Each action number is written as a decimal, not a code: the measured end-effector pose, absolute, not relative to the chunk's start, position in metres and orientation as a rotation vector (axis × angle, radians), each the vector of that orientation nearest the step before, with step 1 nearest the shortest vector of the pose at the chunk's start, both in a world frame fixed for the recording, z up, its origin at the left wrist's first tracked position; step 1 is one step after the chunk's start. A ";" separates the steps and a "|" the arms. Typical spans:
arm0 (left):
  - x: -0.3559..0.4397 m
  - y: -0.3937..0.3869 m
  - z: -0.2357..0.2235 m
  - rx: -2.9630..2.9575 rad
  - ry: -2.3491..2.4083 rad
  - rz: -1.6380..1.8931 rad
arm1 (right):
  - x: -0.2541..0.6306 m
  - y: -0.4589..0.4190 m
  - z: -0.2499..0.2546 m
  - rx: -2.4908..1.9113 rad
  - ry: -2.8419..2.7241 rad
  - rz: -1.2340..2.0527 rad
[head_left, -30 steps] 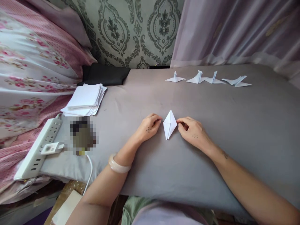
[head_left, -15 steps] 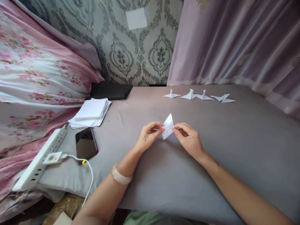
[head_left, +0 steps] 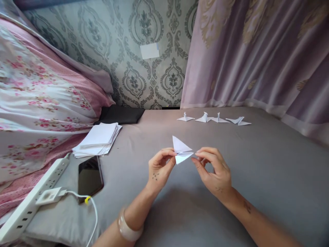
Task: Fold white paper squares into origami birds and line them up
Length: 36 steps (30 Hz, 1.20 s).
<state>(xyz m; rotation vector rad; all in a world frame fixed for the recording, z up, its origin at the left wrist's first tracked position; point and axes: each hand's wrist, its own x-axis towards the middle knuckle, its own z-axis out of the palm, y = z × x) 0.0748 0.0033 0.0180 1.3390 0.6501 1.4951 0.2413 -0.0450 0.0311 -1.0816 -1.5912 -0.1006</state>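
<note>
A folded white paper (head_left: 182, 148), with one pointed flap standing up and another below it, is pinched at its left corner by my left hand (head_left: 160, 168). Thumb and forefinger close on that corner above the grey cloth surface. My right hand (head_left: 214, 168) is beside the paper's right tip, its thumb and forefinger slightly apart with a small gap to the paper. Farther back, several folded white paper cranes (head_left: 205, 117) stand in a row on the cloth.
To the left lie a stack of white paper sheets (head_left: 99, 135), a black phone (head_left: 90, 175) and a white power strip (head_left: 33, 199) with a charger and cable (head_left: 95, 212). A black flat item (head_left: 123, 115) rests by the patterned wall. Curtains (head_left: 244, 68) hang at the right.
The folded paper has turned, its tall flap now leaning left. My right hand has let go of its right side and drawn slightly away. The view has tilted upward.
</note>
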 end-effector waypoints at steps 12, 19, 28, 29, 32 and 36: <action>0.080 -0.001 0.013 1.378 0.605 1.305 | 0.244 -0.042 0.029 -1.287 -1.345 0.565; 0.081 0.005 0.010 1.171 0.564 1.196 | 0.252 -0.033 0.023 -1.221 -1.068 1.156; 0.081 0.007 0.010 1.045 0.629 1.146 | 0.252 -0.029 0.024 -1.159 -0.982 1.302; 0.081 0.006 0.010 1.046 0.655 1.160 | 0.252 -0.029 0.022 -1.170 -1.001 1.280; 0.082 0.006 0.007 1.120 0.692 1.179 | 0.252 -0.030 0.019 -1.205 -1.079 1.196; 0.084 0.005 -0.002 1.283 0.712 1.149 | 0.248 -0.033 0.019 -1.264 -1.182 1.087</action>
